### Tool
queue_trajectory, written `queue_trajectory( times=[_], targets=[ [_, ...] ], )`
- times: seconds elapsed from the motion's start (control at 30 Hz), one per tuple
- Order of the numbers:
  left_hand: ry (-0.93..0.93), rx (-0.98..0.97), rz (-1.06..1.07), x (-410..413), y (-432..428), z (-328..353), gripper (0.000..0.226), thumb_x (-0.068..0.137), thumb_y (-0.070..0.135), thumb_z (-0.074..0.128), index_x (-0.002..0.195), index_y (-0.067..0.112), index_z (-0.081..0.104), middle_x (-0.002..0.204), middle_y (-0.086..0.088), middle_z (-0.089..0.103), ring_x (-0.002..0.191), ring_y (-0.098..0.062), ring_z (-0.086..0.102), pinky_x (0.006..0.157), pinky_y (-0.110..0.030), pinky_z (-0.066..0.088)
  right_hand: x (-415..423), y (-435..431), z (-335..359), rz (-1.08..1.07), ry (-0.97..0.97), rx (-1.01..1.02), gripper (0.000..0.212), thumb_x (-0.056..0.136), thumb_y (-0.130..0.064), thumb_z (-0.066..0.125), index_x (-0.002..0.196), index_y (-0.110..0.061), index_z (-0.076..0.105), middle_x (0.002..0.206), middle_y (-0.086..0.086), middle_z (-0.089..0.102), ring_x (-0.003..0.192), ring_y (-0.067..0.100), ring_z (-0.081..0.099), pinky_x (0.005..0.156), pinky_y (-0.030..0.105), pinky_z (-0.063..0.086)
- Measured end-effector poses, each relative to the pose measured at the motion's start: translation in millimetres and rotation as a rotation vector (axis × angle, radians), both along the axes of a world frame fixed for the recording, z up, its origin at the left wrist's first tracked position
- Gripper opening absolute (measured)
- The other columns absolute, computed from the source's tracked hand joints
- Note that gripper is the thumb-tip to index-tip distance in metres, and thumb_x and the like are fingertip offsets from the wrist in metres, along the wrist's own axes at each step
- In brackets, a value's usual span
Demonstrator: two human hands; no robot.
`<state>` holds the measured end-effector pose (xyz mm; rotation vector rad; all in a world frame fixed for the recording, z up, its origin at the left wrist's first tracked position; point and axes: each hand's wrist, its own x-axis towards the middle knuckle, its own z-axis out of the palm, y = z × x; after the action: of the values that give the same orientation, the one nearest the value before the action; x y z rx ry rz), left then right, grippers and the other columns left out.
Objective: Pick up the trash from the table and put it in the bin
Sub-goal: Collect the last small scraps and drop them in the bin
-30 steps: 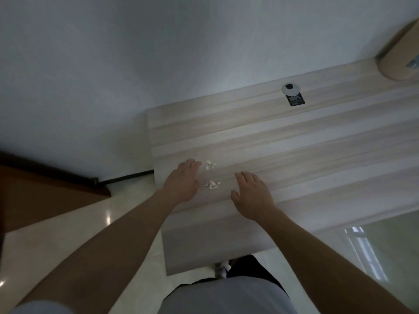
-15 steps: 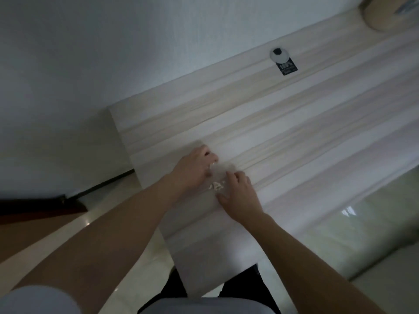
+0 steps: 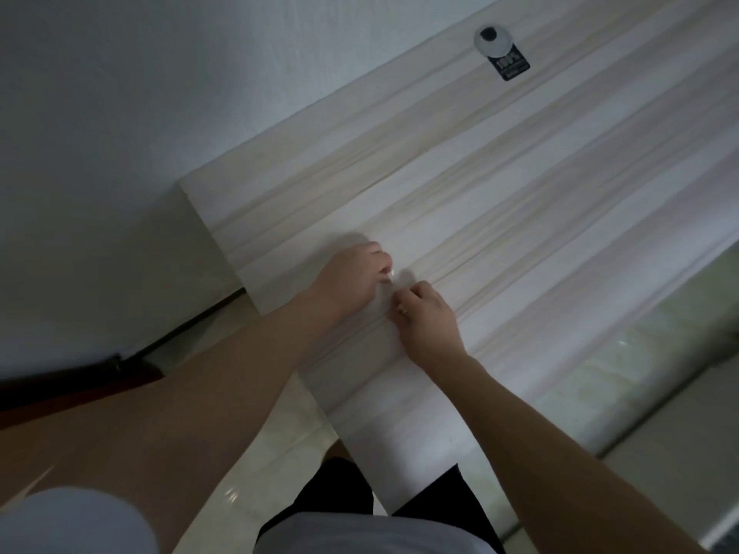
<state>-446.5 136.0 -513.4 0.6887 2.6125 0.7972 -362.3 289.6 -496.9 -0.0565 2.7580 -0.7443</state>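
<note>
hands were mid-pickup: left hand (image 3: 352,273) and right hand (image 3: 428,319) pinched paper scraps (image 3: 392,273) off the table (image 3: 520,193); carrying them to the bin seemed next.

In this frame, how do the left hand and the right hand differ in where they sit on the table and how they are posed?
The left hand lies farther from the person and nearer the table's left end; the right hand sits closer in. The left hand's fingers point right, with a small white scrap at their tips; the right hand's fingers curl leftward toward it, knuckles up. Whether either hand grips anything cannot be told. Both are bare, down on the tabletop, fingertips nearly meeting.
</note>
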Motion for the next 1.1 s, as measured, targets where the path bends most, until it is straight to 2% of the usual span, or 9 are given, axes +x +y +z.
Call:
queue_trajectory(
  times=[0.2,0.37,0.53,0.7,1.1],
  targets=[
    [0.012,-0.047,-0.027,3.7,2.0,1.9,0.007,0.087,0.011,0.059,0.081,0.009,0.058,0.087,-0.011,0.055,0.078,-0.032,0.054,0.064,-0.046,0.046,-3.4,3.3,-0.9,0.002,0.007,-0.008,0.006,0.083,-0.007,0.057,0.08,-0.007,0.062,0.084,0.009,0.056,0.075,0.029,0.054,0.062,0.03,0.039],
    [-0.006,0.014,0.025,8.9,-2.1,1.8,0.008,0.089,0.012,0.057,0.082,0.009,0.054,0.09,-0.011,0.054,0.078,-0.031,0.053,0.067,-0.047,0.045,-4.2,8.2,1.8,-0.02,0.009,-0.022,0.012,0.085,-0.01,0.054,0.078,-0.006,0.062,0.081,0.008,0.055,0.067,0.024,0.052,0.06,0.035,0.046],
    [-0.02,0.082,0.127,18.3,-6.9,6.1,0.012,0.088,0.008,0.058,0.08,0.012,0.051,0.088,-0.008,0.052,0.076,-0.03,0.054,0.067,-0.043,0.044,1.3,20.8,7.3,-0.084,0.016,-0.038,0.01,0.083,-0.01,0.055,0.079,-0.008,0.064,0.082,0.004,0.055,0.067,0.022,0.052,0.059,0.03,0.041],
    [0.036,0.106,0.233,23.3,-13.6,15.9,0.012,0.085,0.004,0.057,0.079,0.013,0.051,0.086,-0.006,0.052,0.071,-0.029,0.051,0.061,-0.043,0.043,0.7,35.6,15.9,-0.112,0.039,-0.053,0.008,0.081,-0.009,0.057,0.079,-0.009,0.065,0.084,0.004,0.057,0.068,0.023,0.055,0.062,0.033,0.047],
    [0.073,0.033,0.275,25.9,-7.6,34.9,0.01,0.084,0.003,0.059,0.079,0.011,0.055,0.087,-0.007,0.053,0.072,-0.029,0.054,0.064,-0.042,0.046,6.8,68.6,45.2,-0.137,0.108,-0.044,0.01,0.084,-0.009,0.057,0.081,-0.008,0.066,0.087,0.004,0.058,0.07,0.023,0.057,0.065,0.032,0.049]
  ],
)
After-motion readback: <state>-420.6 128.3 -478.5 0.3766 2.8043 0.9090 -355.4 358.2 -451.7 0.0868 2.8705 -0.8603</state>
